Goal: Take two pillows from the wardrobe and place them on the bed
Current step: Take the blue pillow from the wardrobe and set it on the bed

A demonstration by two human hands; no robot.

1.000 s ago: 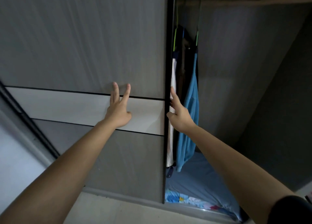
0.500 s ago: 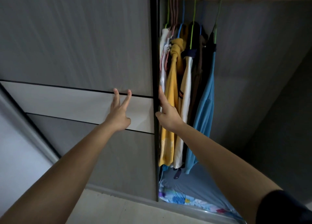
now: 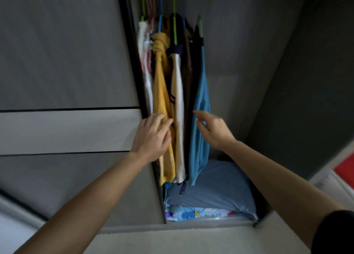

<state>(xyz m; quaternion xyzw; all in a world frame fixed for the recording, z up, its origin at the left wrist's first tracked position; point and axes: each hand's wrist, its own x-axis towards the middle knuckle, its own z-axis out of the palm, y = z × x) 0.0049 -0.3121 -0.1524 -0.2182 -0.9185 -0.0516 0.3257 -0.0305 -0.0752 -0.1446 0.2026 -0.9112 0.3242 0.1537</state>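
The wardrobe stands open on its right half, its grey sliding door point(image 3: 67, 81) pushed to the left. On the wardrobe floor lies a plain blue pillow point(image 3: 214, 188) on top of a floral blue pillow point(image 3: 193, 213). Several hanging clothes point(image 3: 172, 100) dangle above them and cover the pillows' left part. My left hand point(image 3: 153, 137) rests on the yellow garment beside the door's edge, fingers loosely curled. My right hand point(image 3: 212, 129) hovers in front of the blue garment, fingers apart, holding nothing.
A clothes rail with coloured hangers point(image 3: 159, 8) runs along the top. The dark grey wardrobe side wall point(image 3: 306, 100) closes the right. A pale floor point(image 3: 182, 240) lies in front, and a red and white thing point(image 3: 342, 171) shows at the far right.
The door has slid further left and more clothes and pillow show. My left hand left the door panel for the yellow garment; my right hand let go of the door edge and moved right.
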